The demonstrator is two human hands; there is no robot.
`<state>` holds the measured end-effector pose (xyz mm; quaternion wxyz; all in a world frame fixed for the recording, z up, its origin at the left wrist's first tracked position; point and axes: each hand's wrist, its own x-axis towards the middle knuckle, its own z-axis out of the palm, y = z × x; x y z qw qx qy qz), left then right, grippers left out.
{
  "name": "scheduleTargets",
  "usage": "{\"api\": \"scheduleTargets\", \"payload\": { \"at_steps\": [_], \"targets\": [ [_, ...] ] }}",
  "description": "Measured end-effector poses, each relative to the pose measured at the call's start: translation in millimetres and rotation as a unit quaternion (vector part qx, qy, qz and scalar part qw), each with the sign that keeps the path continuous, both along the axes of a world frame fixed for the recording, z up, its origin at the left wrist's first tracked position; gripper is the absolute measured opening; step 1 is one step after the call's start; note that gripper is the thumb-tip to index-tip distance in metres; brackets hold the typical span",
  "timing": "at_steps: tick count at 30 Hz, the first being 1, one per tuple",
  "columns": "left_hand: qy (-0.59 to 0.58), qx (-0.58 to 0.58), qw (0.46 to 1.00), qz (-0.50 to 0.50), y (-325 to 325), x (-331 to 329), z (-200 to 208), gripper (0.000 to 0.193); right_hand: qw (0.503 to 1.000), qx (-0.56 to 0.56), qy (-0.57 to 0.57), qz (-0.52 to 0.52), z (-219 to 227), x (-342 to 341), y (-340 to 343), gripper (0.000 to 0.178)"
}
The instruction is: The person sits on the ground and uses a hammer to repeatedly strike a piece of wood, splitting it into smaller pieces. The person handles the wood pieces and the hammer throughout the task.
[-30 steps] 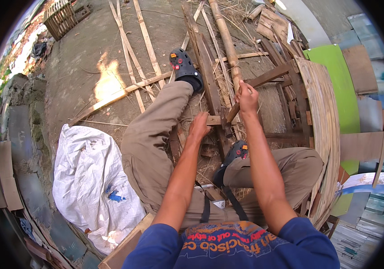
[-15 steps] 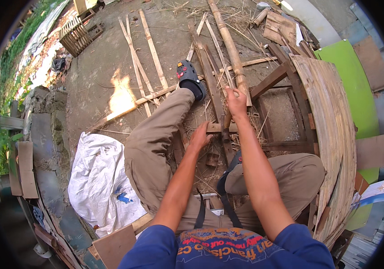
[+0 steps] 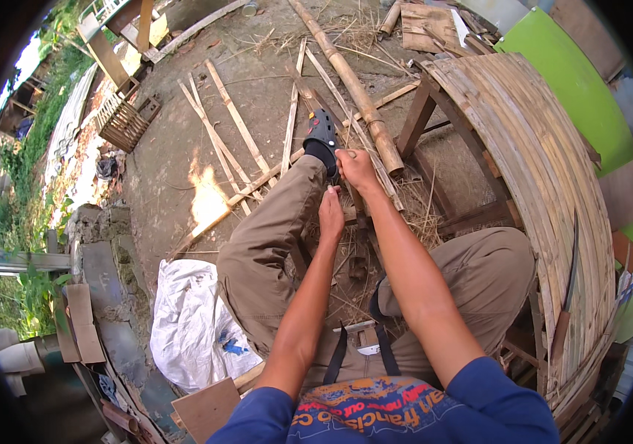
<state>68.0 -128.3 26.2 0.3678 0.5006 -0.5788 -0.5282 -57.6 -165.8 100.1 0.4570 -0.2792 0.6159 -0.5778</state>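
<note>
Ahead of my body, my right hand is closed in a fist beside the dark clog on my left foot. Just below it, my left hand has its fingertips drawn together. Whatever either hand grips is too thin or hidden to make out. A split bamboo strip slants past the right side of my right hand and wrist. Beyond it lies a long round bamboo pole. Below my hands, between my legs, is a dark wooden frame, partly covered by my forearms.
Several bamboo strips lie across the dirt floor at the left. A slatted bamboo bench top stands at my right, with a long knife on it. A white sack lies by a low block wall. Straw litters the ground.
Both hands have moved left and closer together, the right now beside the clog. The view has shifted, showing more of the bench top and knife. The bamboo strip now lies right of my right hand.
</note>
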Motion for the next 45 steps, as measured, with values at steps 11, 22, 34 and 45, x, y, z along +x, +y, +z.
{"api": "scheduleTargets", "payload": {
  "at_steps": [11, 22, 34, 45],
  "targets": [
    [0.149, 0.251, 0.955, 0.062, -34.7, -49.2, 17.9, 0.091, 0.989, -0.019, 0.136, -0.051, -9.7, 10.7, -2.2, 0.033],
    [0.302, 0.147, 0.940, -0.061, 128.7, -20.3, -8.8, 0.069, 0.963, -0.103, 0.231, -0.090, -12.3, 48.3, 155.8, 0.028],
    [0.180, 0.108, 0.971, 0.111, 42.0, 82.6, 67.9, 0.034, 0.915, -0.402, -0.024, 0.007, 194.7, 21.4, 129.0, 0.034],
    [0.413, 0.283, 0.863, -0.064, 47.1, 79.6, 131.3, 0.044, 0.919, -0.371, -0.070, 0.115, 215.0, 61.3, 152.7, 0.033]
  ]
}}
